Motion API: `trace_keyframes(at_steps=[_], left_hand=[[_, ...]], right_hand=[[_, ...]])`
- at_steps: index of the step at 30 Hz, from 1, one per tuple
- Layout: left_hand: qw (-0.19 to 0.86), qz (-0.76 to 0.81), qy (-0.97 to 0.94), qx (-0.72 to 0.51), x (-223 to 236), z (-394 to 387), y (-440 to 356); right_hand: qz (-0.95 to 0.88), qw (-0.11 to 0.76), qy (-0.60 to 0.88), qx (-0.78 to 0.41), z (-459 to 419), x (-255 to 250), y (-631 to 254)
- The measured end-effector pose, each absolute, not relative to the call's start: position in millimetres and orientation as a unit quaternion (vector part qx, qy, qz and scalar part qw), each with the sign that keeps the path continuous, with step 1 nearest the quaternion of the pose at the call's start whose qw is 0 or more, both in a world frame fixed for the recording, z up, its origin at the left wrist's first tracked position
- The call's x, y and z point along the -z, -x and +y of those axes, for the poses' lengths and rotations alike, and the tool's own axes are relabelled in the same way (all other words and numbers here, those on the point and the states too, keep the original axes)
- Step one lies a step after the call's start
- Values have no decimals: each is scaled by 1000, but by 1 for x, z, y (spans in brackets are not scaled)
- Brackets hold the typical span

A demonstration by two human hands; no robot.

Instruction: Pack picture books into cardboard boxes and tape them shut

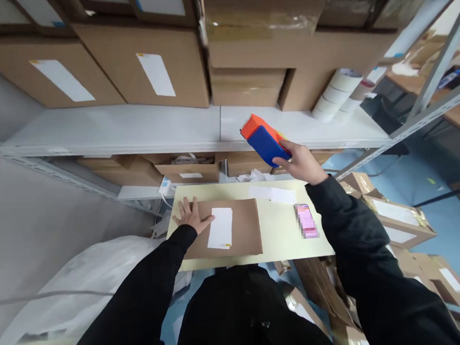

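Observation:
My left hand (191,216) lies with fingers spread on the upper left part of a flat brown cardboard box (246,226). A white label (220,228) is on the box's top, close to my thumb. My right hand (300,162) is raised above the table's far edge, in front of the shelf. Its fingers and thumb are closed on a blue-and-orange block-shaped object (266,142), whose exact kind I cannot make out. Below that hand, a phone (306,221) with a pink screen and white paper slips (273,193) lie on the pale yellow table (280,242).
A grey metal shelf (151,126) with large cartons (159,67) stands beyond the table. White rolls (337,94) are stacked at its right. More cardboard boxes (398,218) lie on the blue floor at right. White plastic wrapping (88,282) bulges at lower left.

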State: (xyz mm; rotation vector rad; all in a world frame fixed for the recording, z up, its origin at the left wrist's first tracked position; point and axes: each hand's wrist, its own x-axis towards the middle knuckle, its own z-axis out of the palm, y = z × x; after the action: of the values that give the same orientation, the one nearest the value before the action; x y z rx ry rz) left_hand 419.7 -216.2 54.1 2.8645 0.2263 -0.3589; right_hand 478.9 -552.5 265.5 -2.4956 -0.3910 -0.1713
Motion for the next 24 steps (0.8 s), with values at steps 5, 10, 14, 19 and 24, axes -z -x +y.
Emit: trace_keyframes(at_steps=[5, 10, 14, 19, 24], left_hand=[[281, 141, -941, 128, -32, -169, -398], [373, 127, -907, 147, -12, -162, -386], [396, 114, -903, 123, -10, -172, -385], [450, 91, -879, 130, -18, -170, -386], [495, 62, -853, 156, -1, -148, -373]], right_hand=[[-97, 167, 969, 153, -504, -254, -557], [19, 67, 990, 126, -495, -247, -606], [37, 56, 993, 101, -500, -241, -621], [-20, 72, 987, 141, -505, -240, -620], [-76, 87, 959, 258, -516, -209, -557]])
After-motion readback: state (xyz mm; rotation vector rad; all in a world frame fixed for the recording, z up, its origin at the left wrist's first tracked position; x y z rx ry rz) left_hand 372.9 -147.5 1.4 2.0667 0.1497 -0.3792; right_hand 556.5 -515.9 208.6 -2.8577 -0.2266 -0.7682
